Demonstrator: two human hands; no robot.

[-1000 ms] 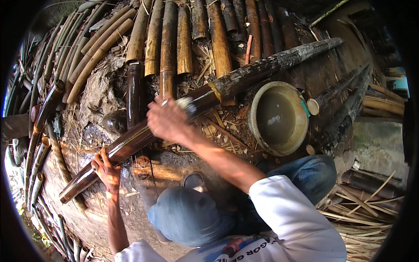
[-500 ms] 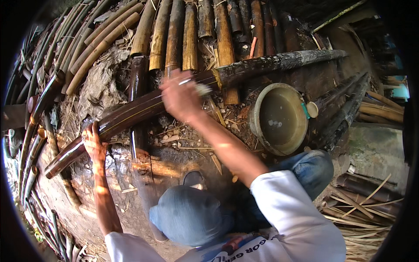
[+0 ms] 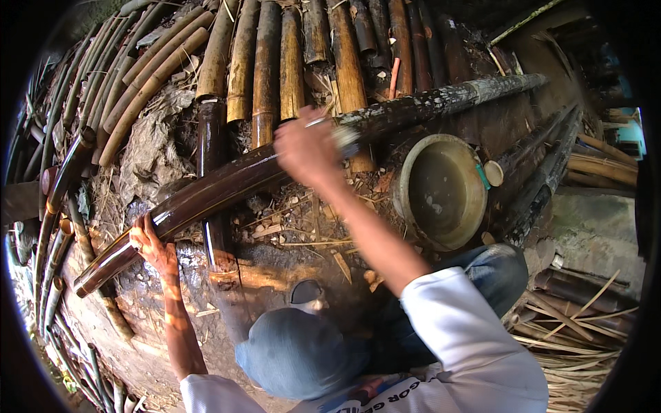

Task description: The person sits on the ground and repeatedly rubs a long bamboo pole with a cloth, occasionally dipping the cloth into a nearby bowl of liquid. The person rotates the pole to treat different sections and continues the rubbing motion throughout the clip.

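Observation:
A long dark bamboo pole (image 3: 213, 189) lies wet and glossy at a slant, from the lower left to the upper right, where its bark is mottled grey. My left hand (image 3: 155, 248) grips it near its lower left end, fingers over the top. Around mid-pole, my right hand (image 3: 306, 148) is closed on a small whitish scrubber-like thing (image 3: 345, 140) pressed to the surface; motion blur hides its exact kind. Beneath the pole, another dark bamboo piece (image 3: 215, 234) runs crosswise. To the right stands a round basin (image 3: 406, 199) of cloudy water.
Several cut bamboo poles (image 3: 267, 76) lie side by side at the back. More curved poles (image 3: 155, 72) are stacked at the left, near a crumpled sheet (image 3: 155, 151). A teal-handled object (image 3: 483, 176) hangs at the basin's rim. Split strips (image 3: 578, 372) lie at the lower right.
My right hand has moved a little to the right along the pole with the whitish thing. My left hand keeps its grip near the lower end. The view has shifted slightly.

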